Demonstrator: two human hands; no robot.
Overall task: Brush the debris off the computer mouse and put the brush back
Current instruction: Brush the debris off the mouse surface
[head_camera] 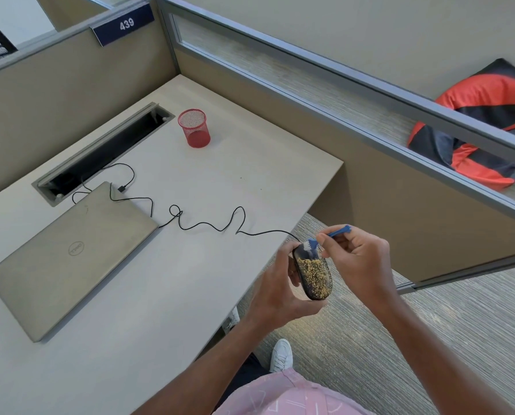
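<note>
Just past the near right edge of the desk (190, 187), in the head view, I see the left hand (275, 287) holding the black computer mouse (311, 274) up off the surface, fingers wrapped around its left side and thumb under its near end. Its long axis runs roughly away from me, tilted slightly left at the far end, with the cable end pointing away; the top faces up and carries a patch of tan debris (314, 272) over the middle and near part. Its black cable (208, 224) snakes left across the desk toward the closed laptop (67, 253).

My right hand (359, 265) pinches the small blue brush (329, 236) between thumb and fingertips, gripping the handle near its middle. That handle points up and right, away from the mouse, and the white bristles press on the mouse's far end, just beyond the debris. A red mesh cup (194, 128) stands well apart, at the back of the desk.
</note>
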